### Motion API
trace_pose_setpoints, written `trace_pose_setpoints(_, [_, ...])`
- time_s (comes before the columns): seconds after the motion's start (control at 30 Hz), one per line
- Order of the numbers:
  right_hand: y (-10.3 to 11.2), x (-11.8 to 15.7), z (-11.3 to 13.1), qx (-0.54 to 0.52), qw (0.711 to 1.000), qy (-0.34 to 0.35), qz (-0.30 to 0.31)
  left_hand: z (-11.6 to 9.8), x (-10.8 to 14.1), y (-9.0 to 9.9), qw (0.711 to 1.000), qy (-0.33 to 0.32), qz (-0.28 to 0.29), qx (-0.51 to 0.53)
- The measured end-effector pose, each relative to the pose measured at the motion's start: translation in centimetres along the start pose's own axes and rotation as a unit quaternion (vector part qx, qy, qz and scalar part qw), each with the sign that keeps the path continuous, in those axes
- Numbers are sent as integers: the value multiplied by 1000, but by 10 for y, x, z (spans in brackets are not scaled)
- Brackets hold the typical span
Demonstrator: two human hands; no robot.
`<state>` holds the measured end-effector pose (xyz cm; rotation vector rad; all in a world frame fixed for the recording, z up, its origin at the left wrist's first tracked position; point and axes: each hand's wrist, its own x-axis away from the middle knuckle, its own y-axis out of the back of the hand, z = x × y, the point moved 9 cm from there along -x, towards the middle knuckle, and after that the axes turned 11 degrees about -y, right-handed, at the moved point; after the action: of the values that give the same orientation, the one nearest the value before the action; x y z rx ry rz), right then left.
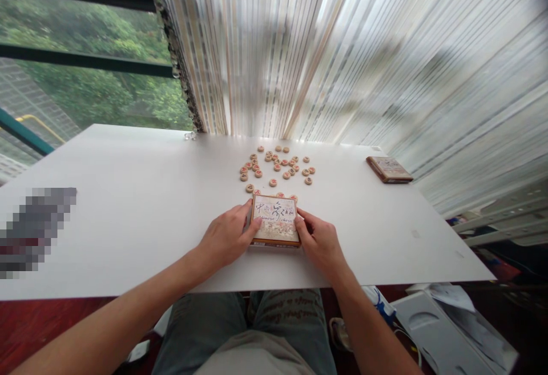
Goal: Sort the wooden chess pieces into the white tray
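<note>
Between my two hands is a Chinese chess box (276, 224) with a printed lid and brown edges, near the front of the white table. My left hand (229, 232) grips its left side, thumb on the lid's edge. On the opposite side, my right hand (319, 241) closes on the box with its thumb near the lid's right edge. Round wooden Chinese chess pieces (277, 167) with red or dark characters lie scattered just beyond the box. A few of them are partly hidden behind its far edge.
A second, similar brown-edged box (389, 169) lies at the table's far right. A blurred-out dark object (38, 224) is at the left end of the white table (141, 215). A string curtain (274, 49) hangs along the back edge, beside a window.
</note>
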<state>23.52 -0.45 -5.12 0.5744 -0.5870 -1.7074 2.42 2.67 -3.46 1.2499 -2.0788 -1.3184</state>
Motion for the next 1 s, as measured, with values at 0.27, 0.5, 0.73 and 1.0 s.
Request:
trace_pose_setpoints(0.27, [-2, 0, 2, 21, 1000, 8, 0, 0, 1, -2, 999, -9, 3, -34])
trace_pose_setpoints(0.5, [-1, 5, -1, 48, 998, 36, -29, 4, -3, -3, 998, -28, -23, -52])
trace_pose_setpoints(0.73, [-3, -5, 15, 0, 995, 82, 63, -1, -14, -10, 995, -99, -16, -23])
trace_pose_setpoints(1.0, [-13, 0, 20, 72, 966, 137, 208, -2, -16, -15, 991, -126, 31, -20])
